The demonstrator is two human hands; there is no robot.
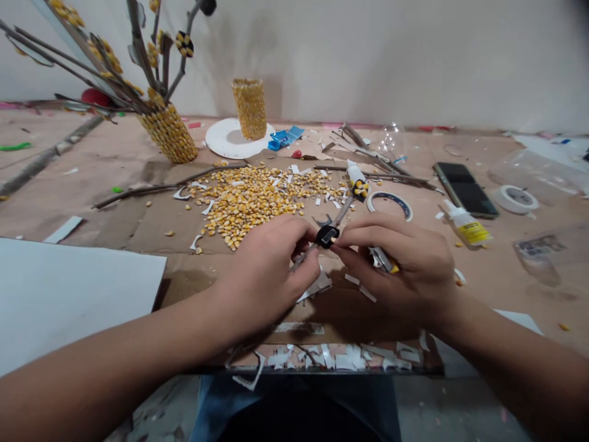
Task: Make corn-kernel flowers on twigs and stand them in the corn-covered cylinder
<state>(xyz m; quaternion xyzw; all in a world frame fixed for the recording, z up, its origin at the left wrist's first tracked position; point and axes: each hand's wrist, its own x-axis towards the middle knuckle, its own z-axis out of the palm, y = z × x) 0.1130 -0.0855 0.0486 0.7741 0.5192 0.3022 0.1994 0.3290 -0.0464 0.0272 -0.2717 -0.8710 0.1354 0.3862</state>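
Note:
My left hand [271,270] is closed around a thin twig [343,212], holding it above the cardboard. A black disc [322,237] sits on the twig by my left fingertips, with a small pale patch on its face. Farther up, the twig bears another black disc with yellow corn kernels [360,190] set like petals. My right hand [405,261] has thumb and forefinger pinched at the near disc's right edge, on what looks like a single corn kernel [332,239]. Under the right palm lies a partly hidden cutter-like tool [383,260] with a yellow part.
Loose corn kernels [248,199] are heaped on cardboard beyond my left hand. A kernel-covered vase [170,135] with branches stands back left, near a kernel-covered cup [250,109]. Glue bottles [469,226], a tape roll [391,205] and a phone [465,189] lie rightward. Paper scraps [350,357] line the front edge.

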